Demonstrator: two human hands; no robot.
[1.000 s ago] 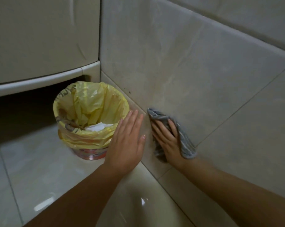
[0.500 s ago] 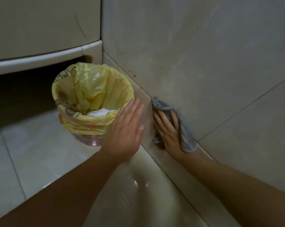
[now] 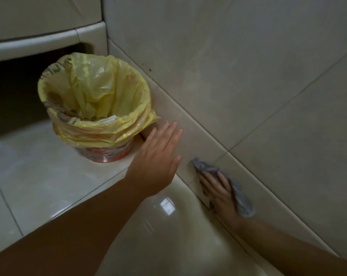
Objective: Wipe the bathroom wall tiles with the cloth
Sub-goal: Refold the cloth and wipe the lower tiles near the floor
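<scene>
The grey cloth [image 3: 241, 198] was pressed flat against the lowest band of the wall tiles [image 3: 238, 80], just above the floor joint, by the right hand [image 3: 218, 194], its fingers kept straight and close together; the left hand [image 3: 158, 156] was held flat with fingers straight beside the bin [image 3: 107, 154]; whether it touched the tile could not be told. Even pressure and overlapping strokes along the grout line would be advised; the bin was lined with a yellow bag [image 3: 93, 92], and some white paper [image 3: 109, 118] was seen inside.

crumpled grey cloth [image 3: 240, 198] flat against beige wall tiles [image 3: 248, 80].
</scene>
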